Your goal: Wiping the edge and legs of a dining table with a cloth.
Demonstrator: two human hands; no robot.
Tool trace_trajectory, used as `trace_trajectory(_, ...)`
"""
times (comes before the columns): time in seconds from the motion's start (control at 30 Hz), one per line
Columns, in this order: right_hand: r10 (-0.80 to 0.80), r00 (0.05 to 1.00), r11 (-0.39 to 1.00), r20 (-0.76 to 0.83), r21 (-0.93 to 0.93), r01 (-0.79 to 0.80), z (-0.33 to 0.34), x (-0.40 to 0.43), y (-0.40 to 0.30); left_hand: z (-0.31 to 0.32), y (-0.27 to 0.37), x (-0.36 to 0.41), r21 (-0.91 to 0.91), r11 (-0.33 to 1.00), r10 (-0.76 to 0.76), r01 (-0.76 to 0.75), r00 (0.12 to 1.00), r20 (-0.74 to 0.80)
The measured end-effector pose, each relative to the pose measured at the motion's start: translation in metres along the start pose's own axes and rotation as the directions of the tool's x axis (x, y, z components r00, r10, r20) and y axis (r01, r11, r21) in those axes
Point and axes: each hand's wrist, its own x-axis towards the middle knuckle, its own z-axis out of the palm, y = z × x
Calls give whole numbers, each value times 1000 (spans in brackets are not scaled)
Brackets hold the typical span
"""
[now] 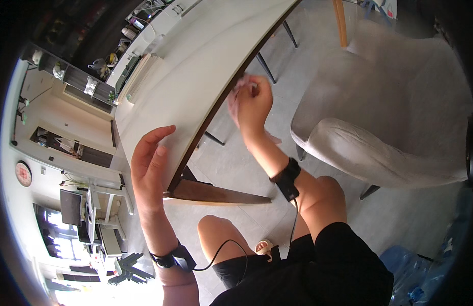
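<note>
My right hand is curled at the long dark edge of a white marble-look table. Bunched in its fingers is a thin pinkish cloth, blurred and mostly hidden; a pale corner of it shows behind the wrist. My left hand is at the near corner of the tabletop, fingers bent and thumb apart, with nothing in it. Whether it touches the surface I cannot tell. Each forearm wears a black strap with a small wired device.
A grey upholstered chair stands to the right. The table's tapered wooden leg is close to my knees. A stack of books or papers lies at the table's far side. Clear blue-tinted plastic bottles are at lower right.
</note>
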Motion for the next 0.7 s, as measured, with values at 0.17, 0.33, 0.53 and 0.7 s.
trace_trajectory(0.17,-109,986,942,-127,-329,62,0,-2,-4,-1,-4,5,30,998,47,-47,999,26)
trace_trajectory(0.33,-150,989,946,8,-288,146,-6,-1,8,2,-2,4,2,999,51,-51,998,28)
trace_trajectory(0.53,-18,1000,995,7,-100,19,3,-24,1,0,-2,2,-23,998,57,-56,998,33)
trace_trajectory(0.7,-53,999,995,10,-79,53,4,0,-9,-4,0,0,-11,997,79,-78,996,52)
